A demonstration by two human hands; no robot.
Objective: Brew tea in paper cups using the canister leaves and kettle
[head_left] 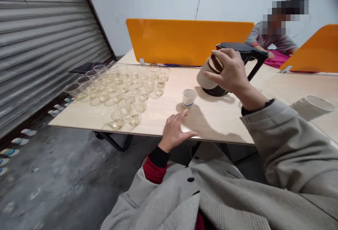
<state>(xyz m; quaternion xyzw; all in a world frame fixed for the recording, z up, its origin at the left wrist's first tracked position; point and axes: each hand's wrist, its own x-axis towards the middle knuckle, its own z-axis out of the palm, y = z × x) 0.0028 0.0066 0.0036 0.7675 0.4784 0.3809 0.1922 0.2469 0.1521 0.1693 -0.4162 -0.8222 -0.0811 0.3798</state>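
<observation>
My left hand [175, 130] is open over the table's front edge, thumb spread. Its fingertips are at the foot of a small white paper cup [188, 98] with a blue stripe, standing upright; I cannot tell if they touch it. My right hand [230, 68] is closed around a tilted pale cup [205, 78] with a brownish round end facing up. Whether that end is its mouth or its base is unclear. Just behind this hand stands a kettle with a black lid [235, 47] and black handle [257, 61], its body partly hidden.
Several clear plastic cups [124, 89] with pale yellowish contents cover the table's left side. Pale stacked cups [313, 107] lie at the right. An orange divider [190, 41] stands behind. A person [274, 39] sits beyond it. More cups [19, 141] line the floor by the shutter.
</observation>
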